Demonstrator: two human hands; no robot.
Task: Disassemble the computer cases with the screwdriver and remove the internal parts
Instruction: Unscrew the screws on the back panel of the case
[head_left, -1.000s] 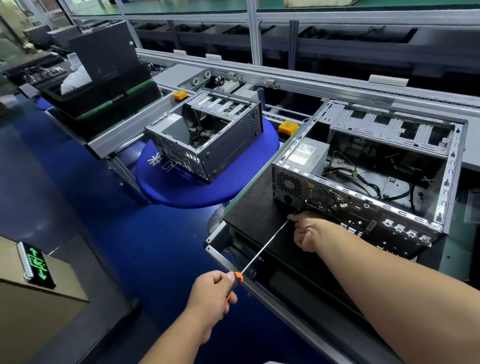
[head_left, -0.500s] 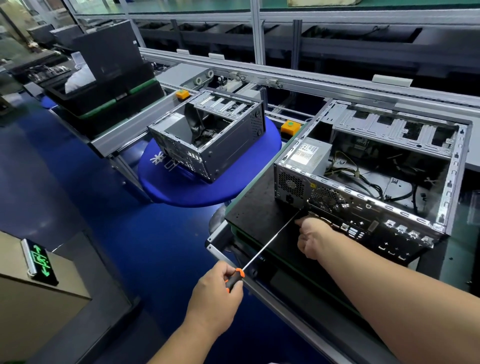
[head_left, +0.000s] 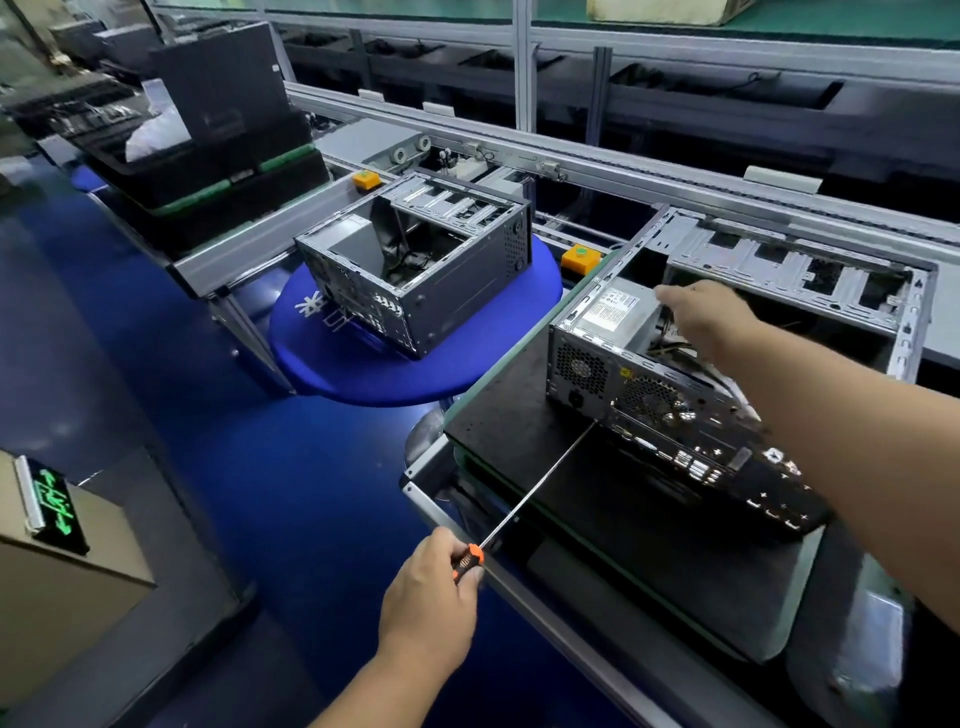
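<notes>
A factory line with grey rails (head_left: 649, 171) runs across the back, over a blue floor (head_left: 218, 467). On a black pad (head_left: 519, 441) at 3 o'clock lies the open case (head_left: 779, 338), its perforated rear panel facing 7 o'clock. A second, stripped case (head_left: 421, 280) sits on a blue round table (head_left: 363, 374) at 11 o'clock.

A second ago the right hand (head_left: 706, 317) was clenched low against the rear panel beside the screwdriver tip; it has since lifted and reaches over the top of the grey power supply (head_left: 613, 312), fingers extended and loose, holding nothing.

The left hand (head_left: 431, 597) at 6 o'clock grips the orange-and-black handle as before. The screwdriver (head_left: 535, 493) has its long axis running from 7 o'clock up to 1 o'clock, its tip at the panel's lower edge below the fan grille.
</notes>
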